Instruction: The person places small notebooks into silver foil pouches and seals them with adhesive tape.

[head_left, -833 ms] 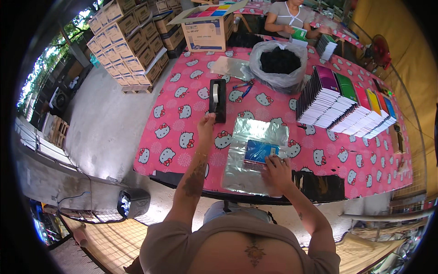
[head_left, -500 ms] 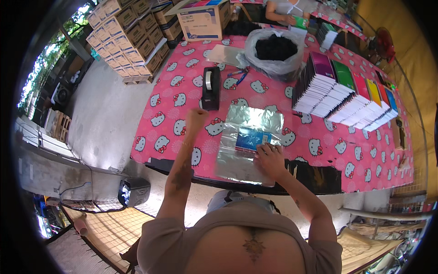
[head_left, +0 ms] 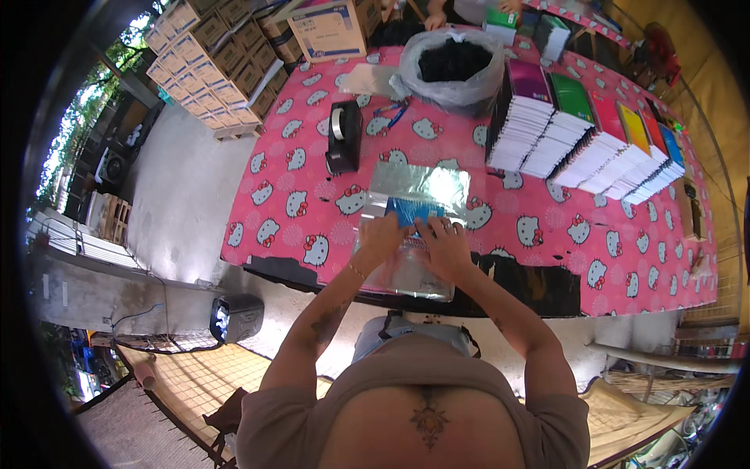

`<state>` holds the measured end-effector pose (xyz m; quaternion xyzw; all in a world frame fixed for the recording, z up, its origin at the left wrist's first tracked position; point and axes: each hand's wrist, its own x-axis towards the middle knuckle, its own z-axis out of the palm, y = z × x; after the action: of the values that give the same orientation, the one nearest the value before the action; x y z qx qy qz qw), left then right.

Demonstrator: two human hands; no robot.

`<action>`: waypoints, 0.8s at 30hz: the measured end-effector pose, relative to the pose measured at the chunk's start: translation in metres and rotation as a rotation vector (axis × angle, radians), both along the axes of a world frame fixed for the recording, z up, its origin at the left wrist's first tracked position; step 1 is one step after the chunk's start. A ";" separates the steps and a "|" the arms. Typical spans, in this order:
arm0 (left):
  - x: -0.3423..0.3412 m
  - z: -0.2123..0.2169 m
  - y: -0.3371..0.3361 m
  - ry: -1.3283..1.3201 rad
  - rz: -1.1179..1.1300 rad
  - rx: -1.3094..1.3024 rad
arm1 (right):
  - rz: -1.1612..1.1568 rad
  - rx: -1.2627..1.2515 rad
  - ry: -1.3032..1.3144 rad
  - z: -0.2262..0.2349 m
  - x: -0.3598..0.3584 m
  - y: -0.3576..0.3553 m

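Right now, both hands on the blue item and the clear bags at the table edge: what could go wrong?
1. The stack of clear bags overhangs the near edge of the table; pressure from the left hand or right hand could slide it off.
2. The bags look glossy, so the blue item may slip or go in crooked.
3. The tape dispenser stands just beyond the left hand; a forward reach might bump it.
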<state>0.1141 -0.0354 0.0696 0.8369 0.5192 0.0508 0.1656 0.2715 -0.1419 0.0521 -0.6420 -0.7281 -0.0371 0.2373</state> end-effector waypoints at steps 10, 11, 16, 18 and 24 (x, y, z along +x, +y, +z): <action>-0.015 -0.013 -0.033 -0.368 -0.517 0.416 | 0.030 -0.736 0.775 0.026 0.080 0.111; -0.023 -0.013 -0.025 -0.462 -0.489 0.411 | -0.020 -0.891 0.918 0.048 0.085 0.116; -0.035 0.016 -0.015 -0.726 -0.008 -0.341 | 0.248 -1.005 1.173 0.032 0.119 0.087; -0.047 0.001 -0.013 -0.822 -0.010 -0.335 | 0.289 -0.800 1.085 0.004 0.092 0.058; -0.043 -0.020 0.007 -0.846 -0.249 -0.382 | 0.098 -0.329 1.021 -0.003 0.019 0.038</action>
<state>0.0711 -0.0285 0.0494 0.7532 0.3020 0.2705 0.5180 0.2900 -0.1041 0.0488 -0.5724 -0.5454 0.4055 0.4587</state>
